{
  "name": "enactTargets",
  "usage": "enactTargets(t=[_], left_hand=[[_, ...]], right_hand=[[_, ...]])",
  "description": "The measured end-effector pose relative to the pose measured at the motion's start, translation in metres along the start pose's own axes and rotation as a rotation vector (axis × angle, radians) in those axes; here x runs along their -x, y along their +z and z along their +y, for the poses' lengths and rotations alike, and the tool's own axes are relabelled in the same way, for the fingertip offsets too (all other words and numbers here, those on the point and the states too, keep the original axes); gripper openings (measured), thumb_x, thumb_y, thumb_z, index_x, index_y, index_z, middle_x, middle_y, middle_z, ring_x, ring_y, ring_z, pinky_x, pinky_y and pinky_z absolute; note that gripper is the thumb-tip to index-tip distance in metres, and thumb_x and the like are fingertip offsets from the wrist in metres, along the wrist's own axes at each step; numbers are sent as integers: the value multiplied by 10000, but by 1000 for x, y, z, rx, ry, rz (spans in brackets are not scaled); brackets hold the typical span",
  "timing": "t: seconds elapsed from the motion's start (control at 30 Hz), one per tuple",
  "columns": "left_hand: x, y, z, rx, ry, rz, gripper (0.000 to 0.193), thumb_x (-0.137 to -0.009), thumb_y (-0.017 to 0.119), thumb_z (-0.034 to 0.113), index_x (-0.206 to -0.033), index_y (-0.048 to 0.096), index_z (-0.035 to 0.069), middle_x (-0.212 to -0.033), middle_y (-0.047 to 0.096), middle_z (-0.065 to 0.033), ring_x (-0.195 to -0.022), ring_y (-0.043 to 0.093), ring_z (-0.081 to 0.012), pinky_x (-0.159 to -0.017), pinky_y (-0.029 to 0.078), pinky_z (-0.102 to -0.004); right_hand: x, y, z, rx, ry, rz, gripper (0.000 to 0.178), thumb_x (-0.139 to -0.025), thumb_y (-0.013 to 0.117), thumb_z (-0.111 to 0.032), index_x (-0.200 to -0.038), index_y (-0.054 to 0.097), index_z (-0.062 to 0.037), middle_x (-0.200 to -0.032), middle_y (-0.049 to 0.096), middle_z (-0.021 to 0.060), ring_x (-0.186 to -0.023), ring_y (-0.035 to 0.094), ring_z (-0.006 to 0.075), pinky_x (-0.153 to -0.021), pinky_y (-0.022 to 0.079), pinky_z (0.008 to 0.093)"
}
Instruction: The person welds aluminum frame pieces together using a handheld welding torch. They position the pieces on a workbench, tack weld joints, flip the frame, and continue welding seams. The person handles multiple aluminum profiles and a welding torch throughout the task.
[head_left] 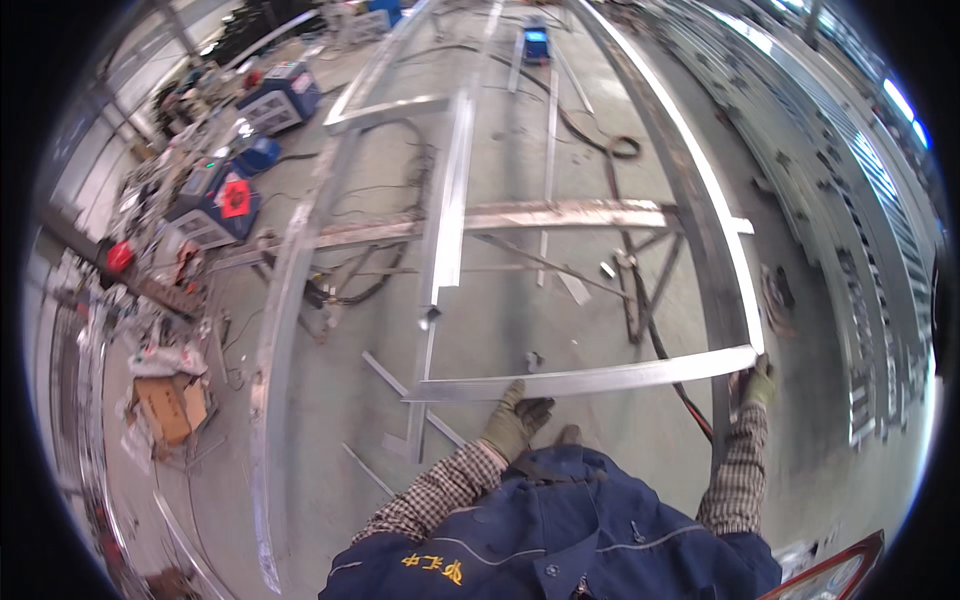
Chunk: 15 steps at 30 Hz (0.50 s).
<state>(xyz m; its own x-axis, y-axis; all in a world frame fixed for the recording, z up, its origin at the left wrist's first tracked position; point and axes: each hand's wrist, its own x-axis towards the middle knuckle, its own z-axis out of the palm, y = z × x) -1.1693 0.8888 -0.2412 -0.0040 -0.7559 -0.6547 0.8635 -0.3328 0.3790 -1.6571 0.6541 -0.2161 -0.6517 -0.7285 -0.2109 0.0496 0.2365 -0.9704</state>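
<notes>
A silvery metal crossbar (590,381) spans the near end of a long metal frame, just in front of my body. My left hand (513,420), in a greenish glove with dark fingertips, is open below the bar's left part; its thumb comes up to the bar's near edge and the fingers point right. At the right corner, where the crossbar meets a long side rail (722,208), my right hand (758,384) is closed around the frame. Part of its fingers is hidden by the metal. Another upright bar (452,200) runs away from the crossbar's left end.
A rusty support beam (560,214) passes under the frame. Cables (590,140) and metal offcuts lie on the floor. Blue machines (208,205) and a cardboard box (165,408) stand at left. Long metal profiles (830,190) are stacked at right.
</notes>
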Motion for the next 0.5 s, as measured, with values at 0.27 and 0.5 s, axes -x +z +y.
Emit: enactTargets(t=[0.27,0.5], left_hand=[[-4,-17,1,-10,24,-33,641,-1004,756,616,-1354,691,83,-1334,748,-141,-1316,697,-326,-1067,590,-492],[6,-7,4,-32,62,-17,662,-1021,731,610,-1405,656,76,-1338,731,-146,-1308,693,-338,-1123,567,-489]], right_hand=[[12,1,-11,289,-150,77,460,-1084,686,-450,-1068,748,6,-841,752,111,-776,692,191,-718,548,381],[-17,-9,18,245,-155,10,464,-1073,721,-445,-1134,736,15,-857,764,111,-680,698,195,-608,542,361]])
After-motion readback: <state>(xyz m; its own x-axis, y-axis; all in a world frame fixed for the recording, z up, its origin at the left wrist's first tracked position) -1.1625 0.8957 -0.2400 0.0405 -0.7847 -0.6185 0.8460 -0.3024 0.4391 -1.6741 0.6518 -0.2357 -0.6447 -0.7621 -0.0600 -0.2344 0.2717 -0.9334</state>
